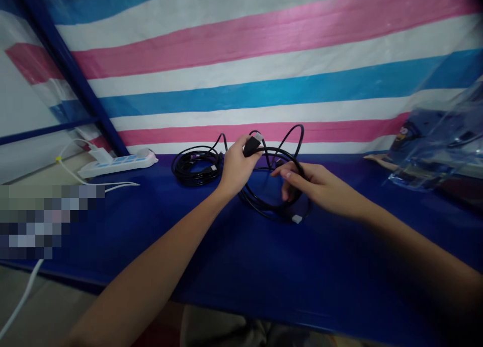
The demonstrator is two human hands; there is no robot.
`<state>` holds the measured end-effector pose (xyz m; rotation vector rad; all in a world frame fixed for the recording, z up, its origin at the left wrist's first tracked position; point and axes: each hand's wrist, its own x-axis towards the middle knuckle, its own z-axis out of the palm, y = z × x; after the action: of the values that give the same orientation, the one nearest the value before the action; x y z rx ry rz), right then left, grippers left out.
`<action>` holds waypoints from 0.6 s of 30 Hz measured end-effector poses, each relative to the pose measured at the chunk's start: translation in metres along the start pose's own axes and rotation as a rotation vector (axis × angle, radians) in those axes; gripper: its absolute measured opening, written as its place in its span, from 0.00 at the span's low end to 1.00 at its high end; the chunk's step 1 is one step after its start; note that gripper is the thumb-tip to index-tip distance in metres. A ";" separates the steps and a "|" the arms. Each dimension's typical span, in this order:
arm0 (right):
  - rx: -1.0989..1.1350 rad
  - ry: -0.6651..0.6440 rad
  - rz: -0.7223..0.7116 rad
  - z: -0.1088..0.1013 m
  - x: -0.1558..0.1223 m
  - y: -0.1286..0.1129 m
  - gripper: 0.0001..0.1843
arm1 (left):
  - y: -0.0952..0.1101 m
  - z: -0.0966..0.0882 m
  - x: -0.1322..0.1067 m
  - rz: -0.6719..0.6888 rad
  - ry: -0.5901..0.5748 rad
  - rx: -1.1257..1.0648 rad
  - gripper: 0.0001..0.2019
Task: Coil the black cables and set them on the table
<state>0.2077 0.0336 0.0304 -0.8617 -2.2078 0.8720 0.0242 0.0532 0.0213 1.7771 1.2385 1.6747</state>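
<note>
A black HDMI cable [260, 204] is looped into a loose coil between my two hands, just over the blue table. My left hand [238, 166] is closed on it near one black plug [252, 145], whose metal tip points up and to the right. Around the right side of the coil, the fingers of my right hand [307, 182] are curled, with the cable running through them. Another plug end with a pale tip [297, 219] hangs low at the coil's right. Left of my left hand lies a second coiled black cable [198, 173] with its plug resting on the coil.
A white power strip [121, 164] with a plugged-in adapter sits at the back left of the blue table [264, 266]. Clear plastic bags [433, 140] stand at the right. A striped sheet [241, 70] hangs behind. A white cord runs along the left.
</note>
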 end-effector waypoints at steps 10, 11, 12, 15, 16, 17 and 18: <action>-0.062 0.227 0.261 -0.007 0.009 0.039 0.27 | 0.008 0.003 0.002 0.180 0.174 0.164 0.09; -0.014 0.127 0.307 -0.006 0.010 0.042 0.26 | 0.009 0.004 0.001 0.201 0.201 0.133 0.10; 0.023 0.055 0.329 -0.004 0.010 0.043 0.24 | 0.010 0.005 0.000 0.219 0.234 0.100 0.09; 0.067 -0.035 0.303 -0.003 0.007 0.035 0.18 | 0.011 0.007 -0.001 0.256 0.372 -0.004 0.10; 0.078 -0.065 0.286 -0.004 0.005 0.030 0.18 | 0.011 0.007 0.000 0.264 0.422 -0.035 0.10; 0.088 -0.102 0.267 -0.005 0.003 0.025 0.19 | 0.011 0.005 0.001 0.275 0.469 -0.059 0.11; 0.097 -0.139 0.252 -0.006 0.002 0.020 0.21 | 0.012 0.002 0.003 0.290 0.515 -0.079 0.12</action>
<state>0.2182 0.0487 0.0195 -1.0769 -2.1827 1.1801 0.0301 0.0499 0.0320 1.5879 1.1191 2.4217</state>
